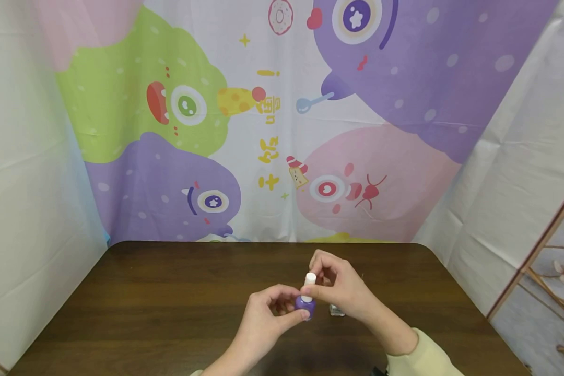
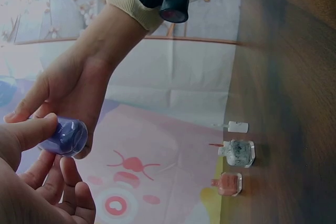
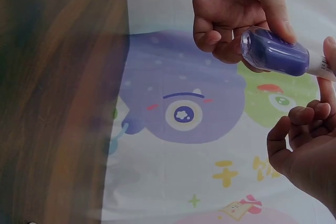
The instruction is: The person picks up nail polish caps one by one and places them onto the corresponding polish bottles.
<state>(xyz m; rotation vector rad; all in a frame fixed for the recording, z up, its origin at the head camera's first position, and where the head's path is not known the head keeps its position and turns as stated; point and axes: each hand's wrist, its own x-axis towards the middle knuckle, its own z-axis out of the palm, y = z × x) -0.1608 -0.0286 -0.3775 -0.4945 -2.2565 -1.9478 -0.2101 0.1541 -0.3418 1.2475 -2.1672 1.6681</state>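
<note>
Fingers (image 1: 282, 300) of the left hand (image 1: 263, 318) were curled round the purple nail polish bottle (image 1: 305, 305), the thumb pressed along its side and the other fingers folded beneath it, as the right wrist view showed plainly. Fingers (image 1: 326, 271) of the right hand (image 1: 343, 290) pinched the bottle's white cap (image 1: 309, 282) from above, the thumb and forefinger closed on it while the remaining fingers bent loosely behind. Both hands held the bottle just above the dark wooden tabletop (image 1: 169, 303), near the middle of its width and closer to the near edge than to the far one. A pale yellow sleeve (image 1: 423, 355) covered the right forearm, and a small black camera (image 2: 173, 2) sat on that wrist. Behind the right hand, toward the right side of the tabletop, stood a clear bottle (image 2: 239, 153) with its cap off, a pink bottle (image 2: 228, 183) just beside it, and a small white cap (image 2: 237, 127) lying near them; in the head view only a corner of the clear bottle (image 1: 336, 311) showed under the right hand. A cartoon backdrop (image 1: 282, 130) of green, purple and pink creatures hung along the far edge of the tabletop, with plain white sheets at either side.
</note>
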